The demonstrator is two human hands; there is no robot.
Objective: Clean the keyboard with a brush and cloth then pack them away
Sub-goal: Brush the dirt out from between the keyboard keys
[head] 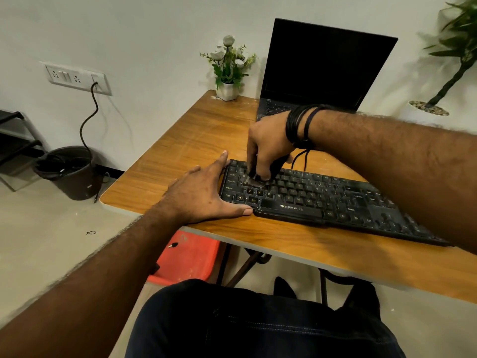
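Note:
A black keyboard (322, 200) lies slanted along the near edge of the wooden table (196, 140). My right hand (268, 146) is closed around a small dark brush (255, 180), bristles pressed down on the keys at the keyboard's left part. My left hand (204, 195) lies flat with fingers spread against the keyboard's left end, thumb along its front edge. No cloth is visible.
An open black laptop (325, 65) stands behind the keyboard. A small white pot of flowers (228, 68) is at the table's far corner. A dark bin (69, 171) and a hanging cable are on the floor to the left. A red stool (188, 257) sits under the table.

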